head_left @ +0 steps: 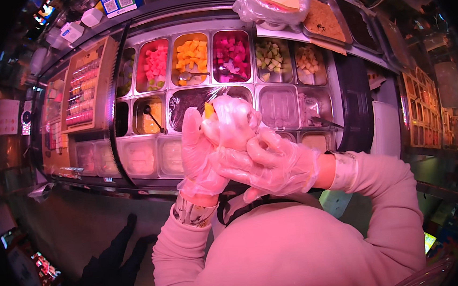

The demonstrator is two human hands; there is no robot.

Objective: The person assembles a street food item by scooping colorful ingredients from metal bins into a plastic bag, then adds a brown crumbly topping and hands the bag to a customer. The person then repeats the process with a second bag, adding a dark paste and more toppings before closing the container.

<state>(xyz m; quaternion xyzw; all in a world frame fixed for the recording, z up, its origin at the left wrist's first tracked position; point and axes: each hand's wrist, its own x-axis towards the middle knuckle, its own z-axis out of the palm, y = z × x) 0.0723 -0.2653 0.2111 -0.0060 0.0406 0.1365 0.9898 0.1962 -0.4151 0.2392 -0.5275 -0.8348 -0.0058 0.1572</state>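
Observation:
Both my hands wear thin clear plastic gloves and meet over the near half of a counter of metal food pans. A soft white lump point(233, 122), wrinkled on its surface, rests in my left hand point(201, 161), whose fingers curl around its left and lower sides. A yellow-orange fruit piece point(208, 110) pokes out at its upper left. My right hand point(279, 163) comes in from the right, with bent fingers pressed against the lump's lower right side. What lies under those fingers is hidden. Behind the lump is a pan of dark food point(191, 104), partly under film.
Beyond stand pans of pink cubes point(154, 63), orange cubes point(192, 55), magenta cubes point(231, 54) and pale green cubes point(270, 56). A yellow pan point(150, 116) holds a dark spoon. A plastic-wrapped bundle point(272, 2) sits at the back, beside a tray of tan crumbs point(327, 19).

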